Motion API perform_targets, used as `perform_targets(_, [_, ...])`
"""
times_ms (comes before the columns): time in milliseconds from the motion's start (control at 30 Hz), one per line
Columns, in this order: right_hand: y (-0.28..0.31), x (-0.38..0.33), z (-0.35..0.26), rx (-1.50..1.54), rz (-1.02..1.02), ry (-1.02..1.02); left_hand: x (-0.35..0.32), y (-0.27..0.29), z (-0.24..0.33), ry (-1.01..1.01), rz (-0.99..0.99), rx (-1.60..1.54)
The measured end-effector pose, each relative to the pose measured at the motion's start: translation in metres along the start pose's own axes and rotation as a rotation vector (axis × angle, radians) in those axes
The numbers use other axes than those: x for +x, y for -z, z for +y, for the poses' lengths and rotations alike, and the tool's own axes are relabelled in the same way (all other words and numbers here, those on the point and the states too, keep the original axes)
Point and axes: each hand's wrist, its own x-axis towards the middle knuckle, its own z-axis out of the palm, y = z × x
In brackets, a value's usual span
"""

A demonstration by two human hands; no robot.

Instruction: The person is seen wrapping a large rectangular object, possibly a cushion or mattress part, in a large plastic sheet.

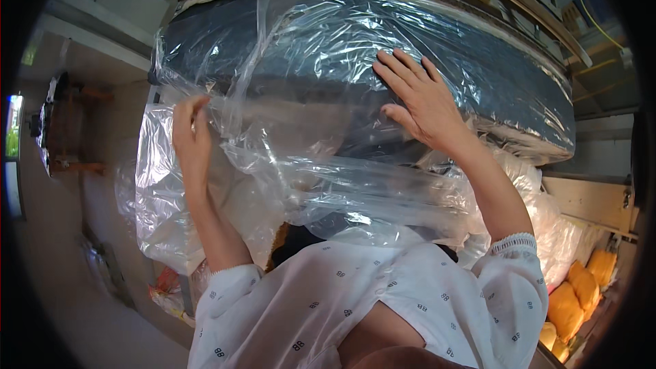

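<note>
Best to smooth clear plastic (393, 188) evenly, draped over dark block (492, 72) and past its near side, with right hand (425, 104) spread flat atop block, gripping nothing, left hand (191, 130) half-curled by block's near-left edge, can't tell if pinching.

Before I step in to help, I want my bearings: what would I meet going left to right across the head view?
Bright opening → brown bars → left hand → right hand → orange bundles.
</note>
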Motion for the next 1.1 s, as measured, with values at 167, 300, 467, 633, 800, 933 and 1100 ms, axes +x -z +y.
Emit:
perform_targets(167, [0.002,0.002,0.000,-0.048,-0.032,-0.024,0.087,-0.071,0.054,-0.174,0.048,0.072])
perform_targets(300, [0.005,0.004,-0.006,-0.033,-0.039,-0.056,0.155,-0.086,0.027,0.169,-0.454,-0.136])
perform_targets(467, [0.006,0.006,-0.006,-0.035,-0.039,-0.079,0.181,-0.095,0.017,0.154,-0.424,-0.711])
perform_targets(633, [0.009,0.006,-0.005,-0.044,-0.047,-0.080,0.180,-0.077,0.029,0.212,-0.452,-0.896])
perform_targets(800, [0.010,0.008,-0.009,-0.032,-0.048,-0.070,0.191,-0.079,0.021,0.293,-0.564,-0.872])
perform_targets(933, [0.011,0.008,-0.009,-0.027,-0.051,-0.080,0.187,-0.082,0.033,0.207,-0.341,-0.873])
perform_targets(1100, [0.010,0.008,-0.006,-0.033,-0.072,-0.072,0.179,-0.066,0.040,0.053,-0.208,-0.786])
